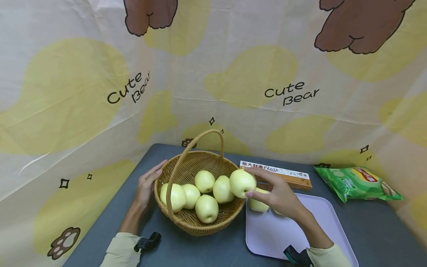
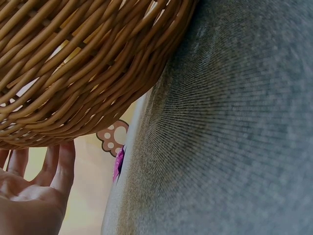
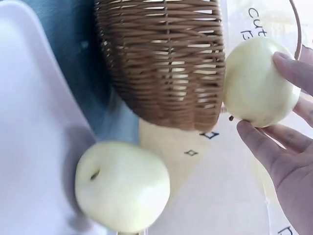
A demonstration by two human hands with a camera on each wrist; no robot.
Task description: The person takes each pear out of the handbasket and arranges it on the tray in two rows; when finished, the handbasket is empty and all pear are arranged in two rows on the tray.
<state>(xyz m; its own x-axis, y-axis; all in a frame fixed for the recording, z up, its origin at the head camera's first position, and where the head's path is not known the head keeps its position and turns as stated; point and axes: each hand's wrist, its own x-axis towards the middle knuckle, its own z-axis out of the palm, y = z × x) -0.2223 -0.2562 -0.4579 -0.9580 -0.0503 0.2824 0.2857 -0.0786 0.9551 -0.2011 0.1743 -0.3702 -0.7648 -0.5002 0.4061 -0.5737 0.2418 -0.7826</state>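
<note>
In the head view, my right hand (image 1: 280, 193) pinches a pale green apple (image 1: 242, 183) between thumb and fingers at the wicker basket's right rim. The right wrist view shows this held apple (image 3: 259, 81) above the rim, fingers around its side. My left hand (image 1: 149, 184) rests against the left side of the wicker basket (image 1: 200, 230), its fingertips at the rim. The left wrist view has those fingers partly hidden behind the basket wall (image 2: 83, 73). Several pale green apples (image 1: 207, 208) lie inside the basket, beneath its arched handle.
A lilac tray (image 1: 273, 237) sits right of the basket, bearing an apple (image 1: 258, 204) and another mostly hidden by my right hand. Behind it lies a pasta box (image 1: 297, 181). A green chip bag (image 1: 357, 182) is at the far right. Printed cloth hangs behind the grey table.
</note>
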